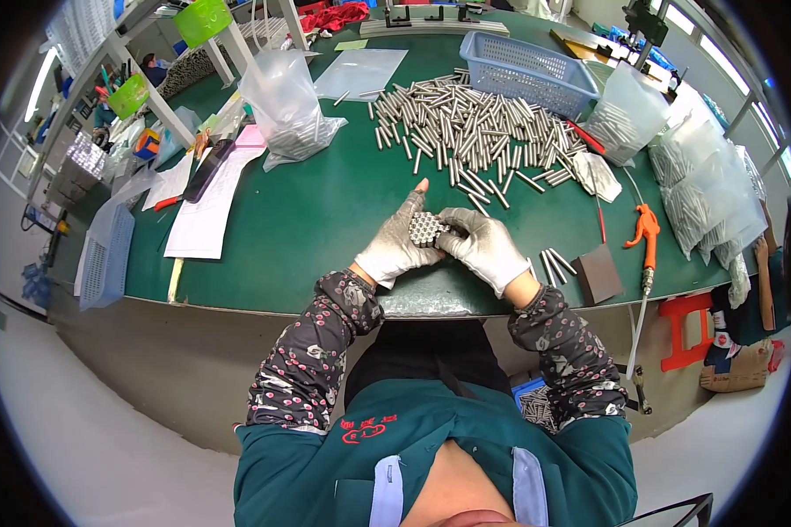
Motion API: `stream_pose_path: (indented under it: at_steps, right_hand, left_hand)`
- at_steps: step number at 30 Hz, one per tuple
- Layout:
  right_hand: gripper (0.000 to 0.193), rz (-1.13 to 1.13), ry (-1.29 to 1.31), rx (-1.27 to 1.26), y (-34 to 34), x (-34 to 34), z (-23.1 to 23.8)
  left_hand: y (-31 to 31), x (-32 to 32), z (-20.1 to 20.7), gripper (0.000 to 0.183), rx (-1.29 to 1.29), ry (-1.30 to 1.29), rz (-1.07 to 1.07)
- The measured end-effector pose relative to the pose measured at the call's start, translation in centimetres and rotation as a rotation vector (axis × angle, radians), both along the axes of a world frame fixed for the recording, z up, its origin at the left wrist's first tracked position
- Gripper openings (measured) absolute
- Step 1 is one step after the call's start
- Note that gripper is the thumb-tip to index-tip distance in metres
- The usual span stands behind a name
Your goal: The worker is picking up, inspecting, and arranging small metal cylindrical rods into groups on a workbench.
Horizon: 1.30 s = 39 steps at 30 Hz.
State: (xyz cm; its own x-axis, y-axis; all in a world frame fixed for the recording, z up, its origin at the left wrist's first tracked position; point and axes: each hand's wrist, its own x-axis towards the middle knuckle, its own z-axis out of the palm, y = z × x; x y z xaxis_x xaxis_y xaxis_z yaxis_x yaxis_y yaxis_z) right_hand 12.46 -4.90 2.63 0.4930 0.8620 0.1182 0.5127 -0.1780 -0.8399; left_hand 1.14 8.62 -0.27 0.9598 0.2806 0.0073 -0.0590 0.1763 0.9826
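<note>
Between my two gloved hands is a bundle of metal pins (425,229), its round ends facing up. My left hand (394,241) wraps the bundle from the left, with the bare thumb tip pointing away from me. On the other side my right hand (485,246) presses its fingers against the bundle's edge. Beyond both hands spreads a heap of loose metal pins (475,127). A few single pins (554,266) lie to the right of my right hand, beside a dark brown block (598,274).
A blue basket (527,75) stands behind the heap. Bags of pins (707,180) crowd the right edge, near an orange air gun (646,233). Left are another bag (288,110), papers (204,215) and a phone-like black object (208,169). A red stool (685,332) stands below.
</note>
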Motion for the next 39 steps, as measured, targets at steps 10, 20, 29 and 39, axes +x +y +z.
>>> stream_pose_path:
  at_steps: [10, 20, 29, 39]
  right_hand:
    - [0.036, 0.000, -0.011, -0.020, -0.2, -0.1, 0.3]
    - [0.038, -0.006, 0.016, -0.070, 0.1, -0.1, 0.2]
    - [0.035, -0.017, -0.010, 0.002, 0.2, 0.3, -0.5]
    - [0.032, -0.021, -0.009, 0.044, 0.1, 0.1, -1.3]
  left_hand:
    - [0.1, 0.2, -0.2, 0.111, -0.001, -0.023, -0.013]
    - [-0.3, 0.5, -0.1, 0.106, 0.041, -0.085, 0.019]
    - [0.0, 0.7, -0.4, 0.110, 0.055, -0.032, 0.011]
    - [-0.3, 0.5, -0.1, 0.105, -0.029, -0.093, 0.000]
